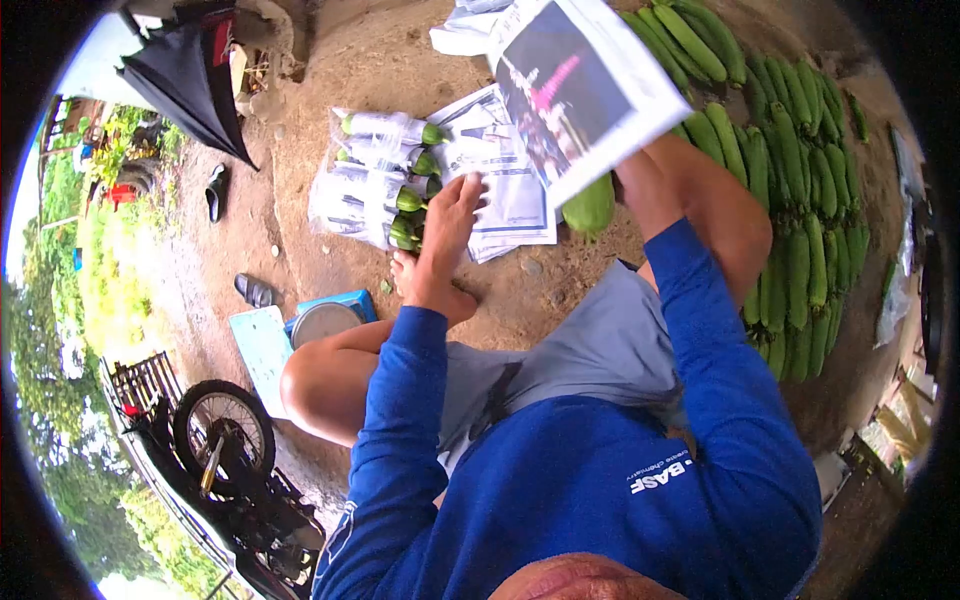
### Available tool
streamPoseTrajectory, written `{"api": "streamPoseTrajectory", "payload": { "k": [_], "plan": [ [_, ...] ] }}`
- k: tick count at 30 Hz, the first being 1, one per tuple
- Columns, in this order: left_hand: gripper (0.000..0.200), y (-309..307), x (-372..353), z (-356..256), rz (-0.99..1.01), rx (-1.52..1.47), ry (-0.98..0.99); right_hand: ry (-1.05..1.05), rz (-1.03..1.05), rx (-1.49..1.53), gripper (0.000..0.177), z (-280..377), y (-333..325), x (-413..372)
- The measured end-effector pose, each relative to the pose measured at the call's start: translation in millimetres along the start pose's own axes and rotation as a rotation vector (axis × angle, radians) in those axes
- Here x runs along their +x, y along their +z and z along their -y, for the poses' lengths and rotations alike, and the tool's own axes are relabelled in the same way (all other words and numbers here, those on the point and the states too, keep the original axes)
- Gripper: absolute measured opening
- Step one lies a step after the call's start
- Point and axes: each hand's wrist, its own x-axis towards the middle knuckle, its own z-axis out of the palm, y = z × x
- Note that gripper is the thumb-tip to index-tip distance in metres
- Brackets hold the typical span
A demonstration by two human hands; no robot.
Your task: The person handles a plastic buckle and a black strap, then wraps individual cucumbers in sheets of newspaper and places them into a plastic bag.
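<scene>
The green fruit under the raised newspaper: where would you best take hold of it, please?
Take the green fruit by its bare rounded end, probably from the person's left. The rest is hidden behind the newspaper that the right hand holds up. The left hand, resting on the spread papers, is free.

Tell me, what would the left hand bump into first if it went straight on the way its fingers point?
Most likely the stack of newspaper sheets on the ground: the left hand seems to reach its edge, though depth is unclear. The wrapped green fruits lie beside that line.
</scene>
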Motion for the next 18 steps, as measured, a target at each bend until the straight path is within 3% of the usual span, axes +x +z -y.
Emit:
{"api": "streamPoseTrajectory", "payload": {
  "k": [2,4,5,7,10,14,18],
  "plan": [
    [0.058,21,-2,-12,0.104,-0.583,-0.154,0.068,0.06,0.041,0.053,-13,7,-3],
    [0.053,44,-20,-35,0.153,-0.551,-0.013,0.151,0.102,0.057,0.053,-28,10,-5],
    [0.05,41,-21,-19,0.151,-0.134,0.254,0.197,0.119,0.06,0.053,-36,9,-6],
    [0.042,54,-23,-6,0.161,-0.899,-0.136,0.283,0.149,0.056,0.054,-50,7,-7],
    [0.043,57,-26,9,0.077,-0.981,-0.143,0.384,0.171,0.045,0.054,-67,-6,-9],
    [0.063,49,-16,36,0.081,-0.993,-0.1,0.466,0.178,0.039,0.055,-86,-29,-6],
    [0.076,51,-24,-3,0.14,-0.955,0.003,0.442,0.154,0.029,0.056,-81,-32,-1]
  ]
}}
